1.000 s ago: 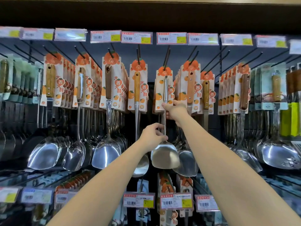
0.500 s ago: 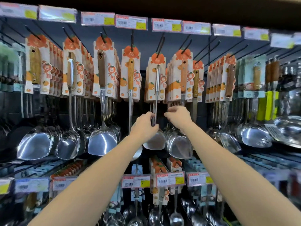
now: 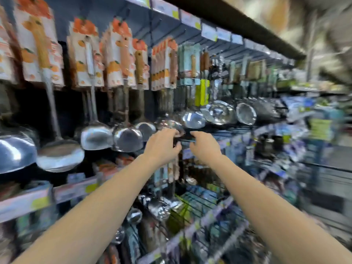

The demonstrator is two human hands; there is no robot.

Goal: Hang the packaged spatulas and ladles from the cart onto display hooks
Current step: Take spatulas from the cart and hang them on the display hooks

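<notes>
Find the task's goods at the left: packaged spatulas [image 3: 96, 138] and ladles [image 3: 60, 157], hung in orange card sleeves from the display hooks [image 3: 182, 33], with steel heads crowded close along the row. Read the left hand [image 3: 162, 147] as loosely curled and empty, raised just in front of those heads. Read the right hand [image 3: 204, 147], just beside it, the same way: curled on nothing visible, though not with full certainty through the blur.

Judge the step as going for the next piece. To do it well, turn fully toward the stock before reaching, take one package by the top of its card, keep the hanging hole free, and lift the head clear of its neighbours.

Look low and right of centre for a wire basket [image 3: 207, 204] of wrapped utensils, perhaps the cart, too smeared to confirm. Mind the hanging heads near both wrists, easily knocked into swinging. Farther right, note steel strainers [image 3: 245, 113] on a wire shelf, then a blurred aisle beyond.
</notes>
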